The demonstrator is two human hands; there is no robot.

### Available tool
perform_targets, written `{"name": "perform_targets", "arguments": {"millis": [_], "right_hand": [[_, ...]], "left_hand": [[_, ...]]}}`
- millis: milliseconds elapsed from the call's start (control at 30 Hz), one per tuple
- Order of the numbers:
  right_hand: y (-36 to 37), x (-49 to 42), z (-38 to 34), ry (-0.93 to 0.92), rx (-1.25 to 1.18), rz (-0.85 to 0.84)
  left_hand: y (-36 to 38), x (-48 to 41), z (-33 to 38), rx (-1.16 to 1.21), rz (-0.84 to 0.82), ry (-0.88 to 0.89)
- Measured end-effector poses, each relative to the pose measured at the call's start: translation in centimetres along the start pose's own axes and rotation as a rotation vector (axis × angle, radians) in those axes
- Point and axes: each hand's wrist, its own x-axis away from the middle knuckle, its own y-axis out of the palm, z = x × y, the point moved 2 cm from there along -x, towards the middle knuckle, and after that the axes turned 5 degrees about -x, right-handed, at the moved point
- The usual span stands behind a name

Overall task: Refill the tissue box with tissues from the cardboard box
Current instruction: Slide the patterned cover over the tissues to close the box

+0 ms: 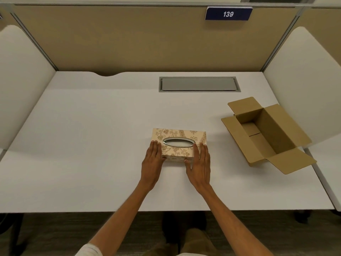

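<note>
Head view is showing me the tissue box (pixel 178 143) sitting upright on the table (pixel 92 145), its oval slot facing up with white showing inside. I am bracing it from both ends: my left hand (pixel 152 161) is lying flat against its left end, my right hand (pixel 200 163) against its right end, fingers (pixel 204 150) extended, pressing rather than curled around it, likely to square it. The cardboard box (pixel 265 133) is standing to the right of the tissue box, well apart, flaps open, apparently empty.
</note>
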Motion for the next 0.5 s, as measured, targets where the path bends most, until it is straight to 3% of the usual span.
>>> {"name": "perform_targets", "arguments": {"millis": [267,500], "right_hand": [[0.1,-0.8,0.1,-0.008,0.035,-0.064],[-0.2,-1.1,0.4,-0.015,0.119,-0.115]], "left_hand": [[0.5,0.2,0.3,0.054,-0.056,-0.056],[0.6,0.5,0.7,-0.047,-0.014,-0.032]]}}
